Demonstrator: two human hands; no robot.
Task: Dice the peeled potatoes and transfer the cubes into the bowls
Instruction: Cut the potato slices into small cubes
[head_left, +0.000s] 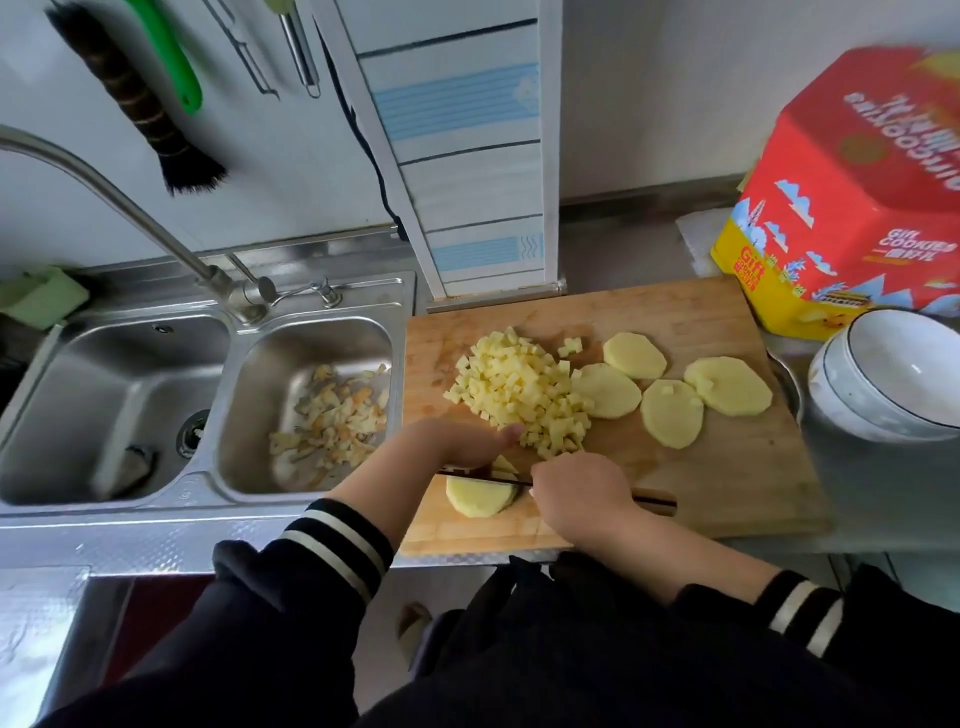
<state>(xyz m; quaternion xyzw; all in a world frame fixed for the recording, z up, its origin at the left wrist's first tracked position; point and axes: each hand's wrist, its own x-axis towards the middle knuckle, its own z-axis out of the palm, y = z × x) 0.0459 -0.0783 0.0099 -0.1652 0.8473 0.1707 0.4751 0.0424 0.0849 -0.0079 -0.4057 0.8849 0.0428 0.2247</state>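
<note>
Dicing in progress, right hand (576, 491) grip curled round knife (652, 503), left hand (467, 441) pressing the potato slab (480, 496).
Slab at cutting board (727, 488) near edge, cube pile (519, 389) behind, four slices (670, 413) uncut. Next, probably: finish strips, crosscut, then scoop to bowls (893, 384), empty on worktop right. Red tin (852, 208) reads "Gift COOKIES".

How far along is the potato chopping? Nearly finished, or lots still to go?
Roughly midway. Done: a pile of cubes sits on the board. In hand: the left hand steadies a potato piece while the right hand holds the knife across it. Left: four slices wait uncut, and nothing shows in the bowls yet.
</note>
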